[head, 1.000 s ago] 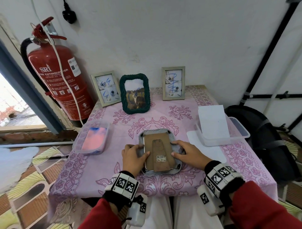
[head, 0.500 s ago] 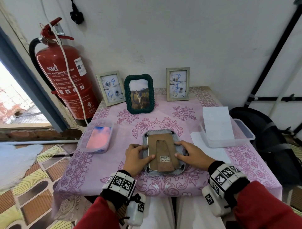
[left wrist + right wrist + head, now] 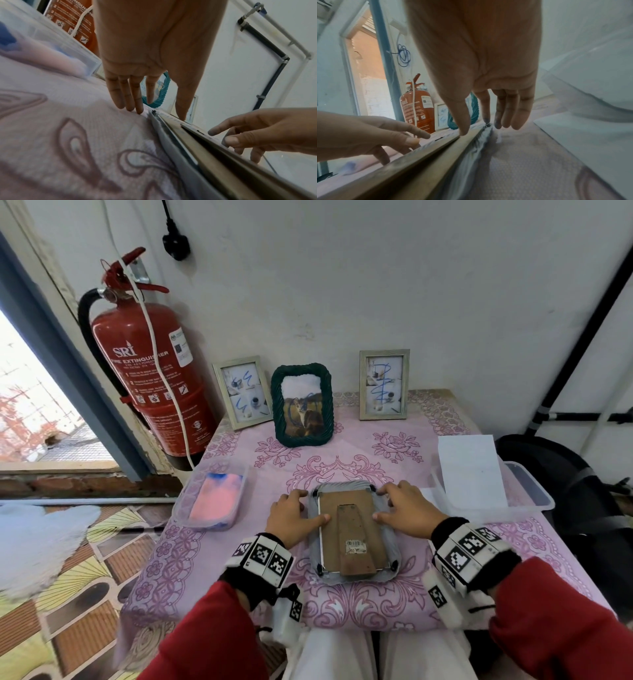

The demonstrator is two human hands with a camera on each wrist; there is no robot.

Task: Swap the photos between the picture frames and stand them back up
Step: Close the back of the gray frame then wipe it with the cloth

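A grey picture frame [image 3: 352, 534] lies face down near the front of the table, its brown backing board [image 3: 346, 508] and folded stand facing up. My left hand [image 3: 313, 506] is at its left edge, thumb on the backing, straight fingers [image 3: 135, 100] on the cloth by the far left corner. My right hand [image 3: 383, 504] mirrors it at the right edge, thumb [image 3: 462, 121] on the backing, fingers by the far right corner. At the back stand a green rope frame [image 3: 301, 405] with a cat photo and two silver frames [image 3: 241, 392] [image 3: 383, 385].
A red fire extinguisher [image 3: 147, 378] stands left of the table. A plastic tub [image 3: 214, 498] with pink contents sits at the left; a clear tub [image 3: 527, 491] with white paper [image 3: 471, 470] sits at the right. A black bag [image 3: 575, 508] lies beyond the right edge.
Both hands have slid a little toward the frame's far corners, thumbs staying on the backing. The frame has not moved; the head view has shifted slightly.
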